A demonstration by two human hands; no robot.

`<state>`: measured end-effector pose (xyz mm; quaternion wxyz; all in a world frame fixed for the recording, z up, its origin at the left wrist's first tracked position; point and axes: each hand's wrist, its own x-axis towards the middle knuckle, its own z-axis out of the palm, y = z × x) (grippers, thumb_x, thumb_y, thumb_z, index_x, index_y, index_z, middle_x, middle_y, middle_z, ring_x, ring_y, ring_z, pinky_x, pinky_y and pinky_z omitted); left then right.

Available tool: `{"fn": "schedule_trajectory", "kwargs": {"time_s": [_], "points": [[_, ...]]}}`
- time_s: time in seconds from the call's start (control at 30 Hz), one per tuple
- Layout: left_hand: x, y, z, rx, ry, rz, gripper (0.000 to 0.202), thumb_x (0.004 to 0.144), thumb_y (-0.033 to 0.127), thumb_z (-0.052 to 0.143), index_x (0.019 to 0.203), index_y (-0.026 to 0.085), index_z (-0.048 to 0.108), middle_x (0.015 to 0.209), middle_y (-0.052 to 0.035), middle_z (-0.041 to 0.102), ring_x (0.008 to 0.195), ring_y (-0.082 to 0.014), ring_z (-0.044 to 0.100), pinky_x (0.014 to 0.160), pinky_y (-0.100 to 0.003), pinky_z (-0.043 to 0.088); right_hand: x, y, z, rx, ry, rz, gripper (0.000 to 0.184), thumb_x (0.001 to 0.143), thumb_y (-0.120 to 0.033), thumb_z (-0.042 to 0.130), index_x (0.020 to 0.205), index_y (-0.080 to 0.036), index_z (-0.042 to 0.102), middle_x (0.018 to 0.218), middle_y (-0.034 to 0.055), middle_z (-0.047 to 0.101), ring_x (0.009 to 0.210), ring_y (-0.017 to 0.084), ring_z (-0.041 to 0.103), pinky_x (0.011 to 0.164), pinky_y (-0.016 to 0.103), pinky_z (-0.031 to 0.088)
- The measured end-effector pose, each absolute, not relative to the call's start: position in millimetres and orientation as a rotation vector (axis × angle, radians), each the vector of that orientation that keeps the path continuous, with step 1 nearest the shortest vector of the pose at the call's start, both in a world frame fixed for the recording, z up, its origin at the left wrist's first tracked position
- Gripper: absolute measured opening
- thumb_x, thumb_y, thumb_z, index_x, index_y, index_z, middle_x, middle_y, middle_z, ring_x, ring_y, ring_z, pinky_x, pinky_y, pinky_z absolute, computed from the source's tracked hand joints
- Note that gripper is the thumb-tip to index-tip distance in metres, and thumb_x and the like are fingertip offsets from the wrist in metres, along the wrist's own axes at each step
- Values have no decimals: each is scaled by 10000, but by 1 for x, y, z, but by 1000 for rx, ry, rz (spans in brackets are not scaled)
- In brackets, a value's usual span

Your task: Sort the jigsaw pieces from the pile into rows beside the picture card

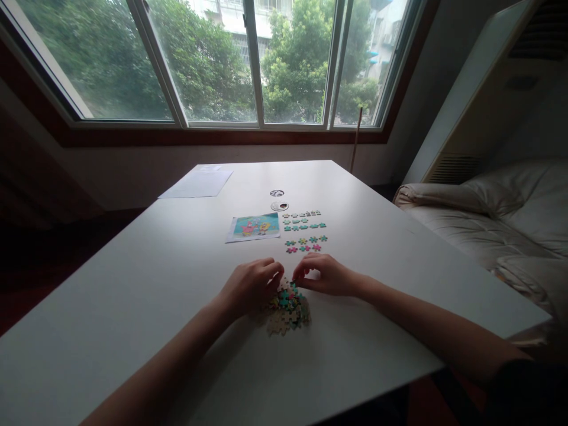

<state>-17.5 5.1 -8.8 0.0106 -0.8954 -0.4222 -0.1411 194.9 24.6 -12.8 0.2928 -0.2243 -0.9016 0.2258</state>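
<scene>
Faces a white table (133,331) before a window (293,71) at the top of the frame, beside a pale sofa (483,219) at right, with a printed cartoon picture (255,226) near centre. Holds left hand (252,284) and right hand (326,275) narrowly curled at the puzzle pile (290,316), a teal, pink and tan jumble at lower centre; cannot tell about anything gripped.

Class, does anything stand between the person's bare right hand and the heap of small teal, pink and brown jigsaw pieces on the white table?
Nothing visible does. The bare right hand is right at the far edge of the heap of jigsaw pieces. The bare left hand is on the heap's left, not between them.
</scene>
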Motion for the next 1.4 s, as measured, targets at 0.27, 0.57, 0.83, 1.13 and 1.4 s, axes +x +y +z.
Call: {"fn": "schedule_trajectory", "kwargs": {"time_s": [0.27,0.57,0.83,1.13,1.4], "points": [[-10,0,-12,-2953,-1338,-803,143,836,234,464,802,168,586,699,1,570,555,-86,474,527,-197,356,194,21,-11,-725,-2276,727,184,763,-228,594,935,-164,591,752,11,635,701,98,588,644,216,443],[-6,1,-8,-3037,-1415,-1102,152,807,216,503,727,141,608,590,20,544,512,-68,438,508,-173,352,194,20,-11,-735,-2209,727,149,771,-229,579,904,-164,590,734,14,629,664,92,580,616,215,461],[-5,3,-10,-3042,-1548,-1183,190,795,253,519,694,132,623,563,22,555,500,-66,422,483,-164,341,194,20,-11,-711,-2244,674,158,767,-235,585,907,-161,587,742,15,622,668,88,571,610,206,468],[-5,4,-10,-3056,-1659,-1194,226,806,283,494,692,125,609,576,19,551,518,-73,417,489,-170,334,197,24,-16,-685,-2341,474,219,776,-259,583,982,-183,566,756,4,623,674,93,568,667,238,450],[-8,3,-13,-3153,-1514,-912,160,793,231,487,712,146,596,596,21,532,528,-80,433,522,-182,348,197,25,-16,-685,-2372,392,203,791,-260,563,980,-187,565,743,-1,634,676,99,580,692,251,434]]}}
